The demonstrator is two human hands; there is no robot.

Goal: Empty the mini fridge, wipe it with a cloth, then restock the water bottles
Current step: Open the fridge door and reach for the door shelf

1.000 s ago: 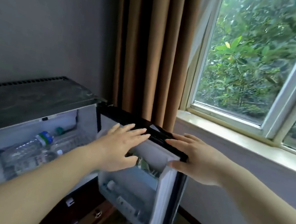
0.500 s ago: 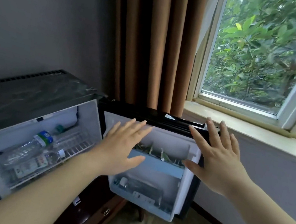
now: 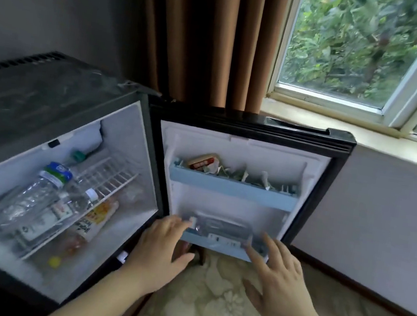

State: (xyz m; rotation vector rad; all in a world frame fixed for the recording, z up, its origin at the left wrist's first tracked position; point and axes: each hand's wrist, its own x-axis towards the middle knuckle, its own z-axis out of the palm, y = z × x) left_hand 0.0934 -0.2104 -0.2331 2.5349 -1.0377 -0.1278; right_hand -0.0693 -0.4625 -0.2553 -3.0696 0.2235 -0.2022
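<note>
Clear plastic water bottles (image 3: 33, 202) lie on their sides on the white wire shelf (image 3: 106, 183) inside the mini fridge (image 3: 34, 104), long axes running from the front opening back into the cabinet, caps pointing toward the rear wall — the largest, green-labelled one sits leftmost, a smaller white-capped bottle (image 3: 73, 205) just beside it on the right. Below the shelf lies an orange-printed pouch (image 3: 95, 219), also lengthwise toward the back (its far end is blurred). The fridge door (image 3: 244, 163) stands swung fully open to the right, its inner face toward the camera, its top edge level with the window sill (image 3: 393, 147) and close to the brown curtain (image 3: 206, 35). The upper door rack (image 3: 232, 191) holds small packets; the lower door rack (image 3: 221, 246) holds a clear object lying crosswise along the rack, though what it is I cannot tell. The left hand (image 3: 161, 251) is open with fingers spread, fingertips at the left end of the lower rack; the right hand (image 3: 278, 279) is likewise open, fingers at the rack's right end — neither grips anything. Patterned carpet (image 3: 220, 308) lies free below the door's bottom edge.
</note>
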